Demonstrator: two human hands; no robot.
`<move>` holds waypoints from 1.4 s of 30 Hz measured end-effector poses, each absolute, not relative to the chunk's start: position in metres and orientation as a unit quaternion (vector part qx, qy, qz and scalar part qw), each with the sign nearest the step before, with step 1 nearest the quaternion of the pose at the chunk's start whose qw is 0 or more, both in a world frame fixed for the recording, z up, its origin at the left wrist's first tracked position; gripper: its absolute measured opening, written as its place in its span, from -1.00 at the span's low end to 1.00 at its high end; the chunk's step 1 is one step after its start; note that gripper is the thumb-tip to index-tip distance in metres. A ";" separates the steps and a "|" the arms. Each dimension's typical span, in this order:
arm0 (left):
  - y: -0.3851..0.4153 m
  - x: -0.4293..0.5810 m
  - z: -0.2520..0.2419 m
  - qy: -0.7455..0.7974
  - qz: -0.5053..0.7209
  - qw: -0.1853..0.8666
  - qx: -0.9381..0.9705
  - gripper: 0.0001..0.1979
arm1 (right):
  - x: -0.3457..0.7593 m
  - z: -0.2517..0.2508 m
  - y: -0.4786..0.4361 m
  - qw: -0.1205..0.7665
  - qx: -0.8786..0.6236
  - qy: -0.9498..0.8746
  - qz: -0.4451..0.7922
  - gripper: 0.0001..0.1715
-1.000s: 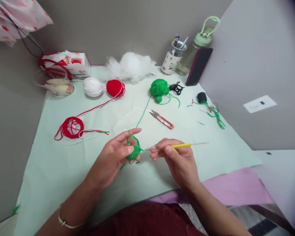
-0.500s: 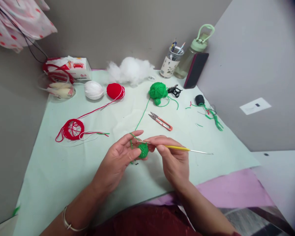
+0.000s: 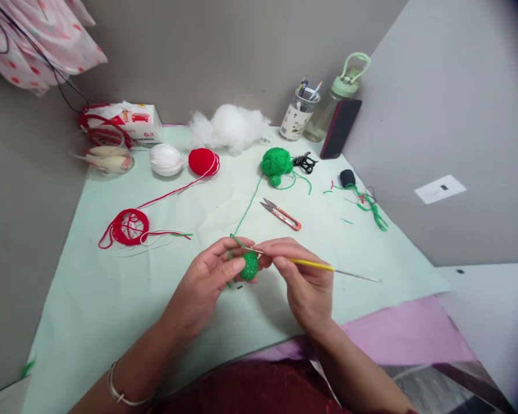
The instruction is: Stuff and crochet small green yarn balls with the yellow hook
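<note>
My left hand [image 3: 207, 282] pinches a small green crochet piece [image 3: 250, 265] over the middle of the pale green table cover [image 3: 90, 287], with green yarn looped over its forefinger. My right hand [image 3: 304, 276] grips a yellow-handled crochet hook [image 3: 315, 265]; the hook's tip sits at the top of the green piece. A green strand [image 3: 247, 210] runs from the piece back to a green yarn ball [image 3: 276, 161].
Orange thread snips [image 3: 282, 214] lie just beyond my hands. A red yarn tangle [image 3: 127, 226] lies left. White [image 3: 166, 159] and red [image 3: 202, 161] yarn balls, white stuffing [image 3: 228, 123], a tissue box [image 3: 125, 121], a pen jar [image 3: 297, 112], a bottle [image 3: 334, 98] and a phone [image 3: 340, 127] line the back.
My right hand closed in from the right and brought the hook's tip into the green piece. The piece turned in my left fingers. The view tilted slightly.
</note>
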State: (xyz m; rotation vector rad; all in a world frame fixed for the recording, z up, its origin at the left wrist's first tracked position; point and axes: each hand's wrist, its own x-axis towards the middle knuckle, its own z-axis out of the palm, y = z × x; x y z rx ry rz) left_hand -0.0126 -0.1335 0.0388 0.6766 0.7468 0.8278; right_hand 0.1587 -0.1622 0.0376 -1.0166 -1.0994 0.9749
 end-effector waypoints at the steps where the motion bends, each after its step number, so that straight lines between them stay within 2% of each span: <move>1: -0.133 -0.012 0.039 0.339 0.383 0.805 0.302 -0.84 | 0.158 0.039 -0.163 0.626 -0.451 -0.491 0.405 -0.84; 6: -0.131 -0.010 0.042 0.329 0.375 0.835 0.232 -0.87 | 0.155 0.041 -0.163 0.617 -0.497 -0.513 0.330 -0.83; 14: -0.129 -0.010 0.039 0.351 0.393 0.827 0.195 -0.87 | 0.161 0.036 -0.162 0.641 -0.489 -0.450 0.385 -0.83; 22: -0.130 -0.012 0.039 0.338 0.389 0.832 0.208 -0.90 | 0.162 0.033 -0.163 0.637 -0.463 -0.461 0.409 -0.82; 42: -0.128 -0.011 0.039 0.361 0.382 0.822 0.221 -0.84 | 0.166 0.029 -0.162 0.631 -0.448 -0.509 0.376 -0.77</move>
